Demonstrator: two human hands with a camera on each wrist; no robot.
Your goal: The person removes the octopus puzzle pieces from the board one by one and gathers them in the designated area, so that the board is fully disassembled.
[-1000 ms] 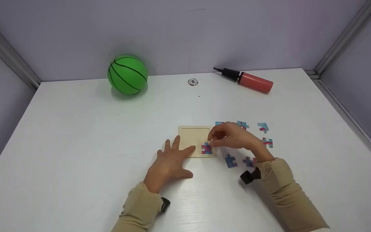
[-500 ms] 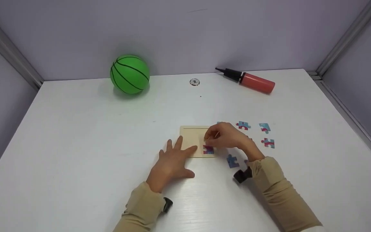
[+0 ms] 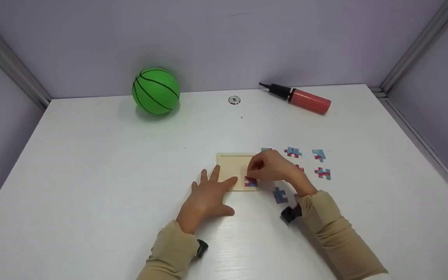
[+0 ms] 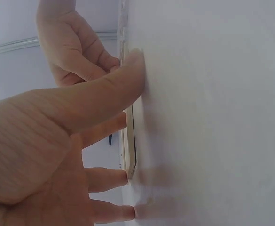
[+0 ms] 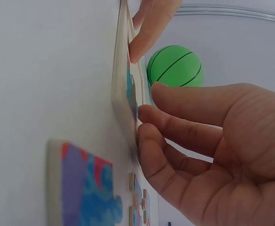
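Note:
A small wooden puzzle tray [image 3: 231,163] lies on the table, with a pink and blue jigsaw piece [image 3: 250,182] in its near right corner. My left hand [image 3: 206,196] is spread at the tray's left side; its index finger reaches over the near rim, and the left wrist view shows fingertips at the tray edge. My right hand [image 3: 272,167] bends over the tray's right side, covering the piece's far part. In the right wrist view, its fingertips [image 5: 145,113] are right at the rim beside the piece, the thumb apart from them with nothing visible between.
Several loose jigsaw pieces [image 3: 319,154] lie right of the tray, some partly behind the right hand and wrist. Toward the back wall are a green ball [image 3: 156,91], a round chip [image 3: 234,100] and a red and black hand pump [image 3: 307,100].
My right hand has shifted slightly left and now covers the far part of the piece in the tray, which was in plain sight before. The left hand stays in place.

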